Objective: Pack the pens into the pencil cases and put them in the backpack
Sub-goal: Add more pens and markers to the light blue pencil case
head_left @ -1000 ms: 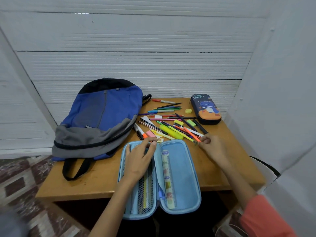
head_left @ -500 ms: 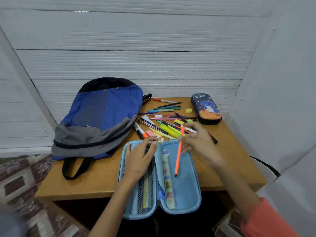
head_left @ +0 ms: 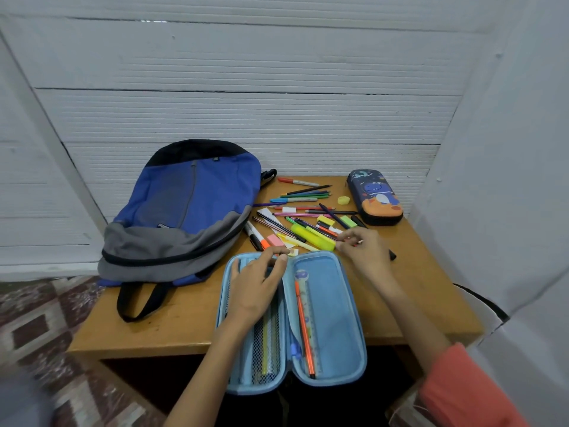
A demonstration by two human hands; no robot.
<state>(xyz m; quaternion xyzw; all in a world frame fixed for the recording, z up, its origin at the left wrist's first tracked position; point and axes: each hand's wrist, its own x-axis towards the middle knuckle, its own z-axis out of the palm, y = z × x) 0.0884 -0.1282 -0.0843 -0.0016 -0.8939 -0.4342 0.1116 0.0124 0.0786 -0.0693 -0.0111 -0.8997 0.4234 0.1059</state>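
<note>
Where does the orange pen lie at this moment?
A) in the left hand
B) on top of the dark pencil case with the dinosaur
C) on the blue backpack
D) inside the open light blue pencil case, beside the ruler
D: the orange pen lies lengthwise in the right half of the open blue pencil case, right beside the ruler, and no hand touches it.

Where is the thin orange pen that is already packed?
In the head view, the orange pen lies in the right half of the open light-blue pencil case, near its central hinge, directly left of the ruler.
</note>
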